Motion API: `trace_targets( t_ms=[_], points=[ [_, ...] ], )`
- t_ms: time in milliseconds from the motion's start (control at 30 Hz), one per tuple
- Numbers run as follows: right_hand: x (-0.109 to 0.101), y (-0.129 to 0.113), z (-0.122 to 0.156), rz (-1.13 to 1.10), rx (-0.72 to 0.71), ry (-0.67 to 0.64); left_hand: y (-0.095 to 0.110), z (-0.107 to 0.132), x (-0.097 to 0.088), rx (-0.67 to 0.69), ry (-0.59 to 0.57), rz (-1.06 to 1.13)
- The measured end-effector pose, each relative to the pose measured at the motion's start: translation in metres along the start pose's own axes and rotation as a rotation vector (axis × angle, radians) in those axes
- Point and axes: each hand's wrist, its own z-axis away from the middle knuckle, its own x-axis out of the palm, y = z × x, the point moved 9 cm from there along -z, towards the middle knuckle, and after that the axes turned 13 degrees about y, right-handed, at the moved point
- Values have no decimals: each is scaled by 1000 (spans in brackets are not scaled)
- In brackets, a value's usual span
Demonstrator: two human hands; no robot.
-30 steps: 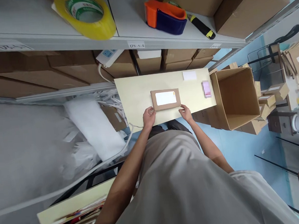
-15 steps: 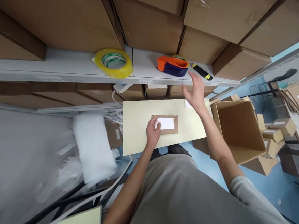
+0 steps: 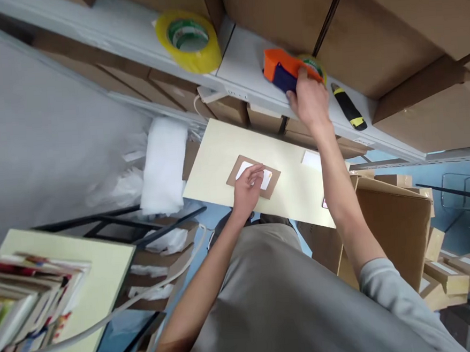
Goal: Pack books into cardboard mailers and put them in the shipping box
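Observation:
High on the shelf, my right hand (image 3: 311,100) has its fingers closed round the near end of an orange and dark-blue tape dispenser (image 3: 282,76). Part of a tape roll (image 3: 315,67) shows behind the fingers. Below, on the pale yellow table, lies a flat brown cardboard package (image 3: 275,185) with a white label (image 3: 242,168). My left hand (image 3: 247,190) rests over it, fingers extended across the label and grasping nothing. A black and yellow utility knife (image 3: 349,106) lies on the shelf to the right of my right hand.
A yellow tape roll (image 3: 210,51) sits at the shelf's edge. Cardboard boxes (image 3: 386,42) fill the shelf behind. An open carton (image 3: 395,224) stands right of the table (image 3: 202,170). White wrap (image 3: 164,165) and a book-laden side table (image 3: 115,254) are at left.
My right hand has moved up from in front of the shelf and taken hold of the tape dispenser. My left hand has shifted over the label. The view has turned.

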Motion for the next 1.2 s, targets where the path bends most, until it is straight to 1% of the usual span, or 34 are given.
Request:
trace_targets(
  t_ms=[67, 100, 133, 200, 267, 300, 367, 400, 467, 567, 700, 800, 900, 1000, 1067, 1133, 1200],
  points=[
    [-19, -3, 23, -67, 114, 15, 14, 11, 1, 31, 12, 11],
    [-28, -12, 42, -134, 139, 28, 22, 17, 0, 51, 26, 11],
    [-37, -23, 64, -244, 159, 39, 31, 23, -2, 75, 45, 9],
    [-41, -45, 118, -501, 236, -2, 49, 36, -7, 127, 77, -3],
    [-32, -61, 175, -708, 378, -78, 60, 52, -10, 169, 80, -37],
    [-23, -66, 202, -783, 461, -115, 61, 60, -12, 177, 75, -61],
    [-7, -73, 249, -867, 603, -169, 55, 76, -19, 160, 81, -111],
    [0, -76, 267, -881, 653, -184, 49, 84, -23, 140, 89, -130],
    [9, -80, 295, -879, 709, -212, 36, 101, -34, 96, 111, -163],
    [14, -89, 326, -869, 726, -275, 20, 128, -51, 72, 148, -201],
    [13, -99, 361, -869, 710, -345, 7, 164, -67, 83, 191, -197],
    [12, -101, 387, -900, 745, -378, -8, 188, -71, 80, 169, -209],
    [16, -95, 416, -892, 821, -453, -28, 206, -71, 70, 142, -240],
    [18, -82, 441, -844, 858, -490, -48, 219, -67, 55, 97, -260],
    [16, -74, 451, -802, 835, -481, -57, 224, -66, 39, 79, -243],
    [12, -67, 458, -757, 790, -469, -59, 223, -71, 27, 112, -185],
    [7, -62, 463, -727, 740, -470, -52, 218, -78, 37, 170, -113]
  ],
)
